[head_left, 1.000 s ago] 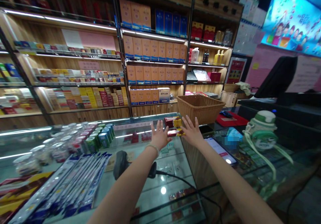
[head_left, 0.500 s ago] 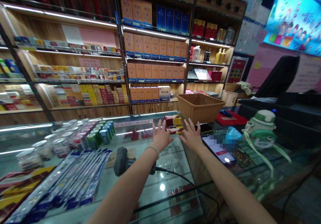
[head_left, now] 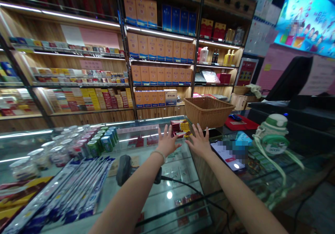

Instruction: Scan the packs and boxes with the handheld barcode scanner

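My left hand (head_left: 166, 142) is stretched over the glass counter (head_left: 146, 153) with its fingers spread and nothing in it. Beside it, my right hand (head_left: 200, 141) also reaches out with fingers apart, holding nothing. Just beyond and between the two hands sits a stack of red and yellow snack packets (head_left: 180, 127); whether any fingertip touches it I cannot tell. Partly behind my left forearm lies a dark grey barcode scanner (head_left: 125, 169) with a black cable. A phone (head_left: 228, 154) with a lit screen is to the right of my right hand.
A brown wicker basket (head_left: 208, 111) stands beyond my right hand. At right are a green and white water bottle (head_left: 274, 132) and a red mat (head_left: 242, 123). Long packaged sticks (head_left: 75, 188), cans (head_left: 107, 142) and jars (head_left: 39, 159) cover the left side.
My hands stay spread in nearly the same place. The view has shifted slightly, so the counter goods at left appear a little further left.
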A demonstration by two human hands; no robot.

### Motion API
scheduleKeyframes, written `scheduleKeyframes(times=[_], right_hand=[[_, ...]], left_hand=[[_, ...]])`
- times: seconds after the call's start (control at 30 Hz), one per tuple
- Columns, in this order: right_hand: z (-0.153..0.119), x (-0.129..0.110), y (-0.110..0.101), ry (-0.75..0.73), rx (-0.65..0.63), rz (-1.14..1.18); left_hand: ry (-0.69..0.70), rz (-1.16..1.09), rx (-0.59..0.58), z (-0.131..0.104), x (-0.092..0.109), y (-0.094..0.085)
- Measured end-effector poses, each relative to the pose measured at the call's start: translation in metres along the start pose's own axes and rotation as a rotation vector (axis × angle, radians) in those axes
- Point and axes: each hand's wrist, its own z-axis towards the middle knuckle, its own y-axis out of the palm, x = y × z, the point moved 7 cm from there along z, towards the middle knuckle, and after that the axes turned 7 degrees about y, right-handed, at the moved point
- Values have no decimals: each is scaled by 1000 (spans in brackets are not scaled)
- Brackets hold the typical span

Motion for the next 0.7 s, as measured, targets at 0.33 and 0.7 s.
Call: scheduleKeyframes(times=[0.33, 0.7], right_hand=[[0, 2, 5, 23, -47, -6], [-1, 3, 6, 41, -43, -6]], left_hand=[[-3, 11, -16, 0, 2, 2], [4, 9, -33, -5, -1, 0]])
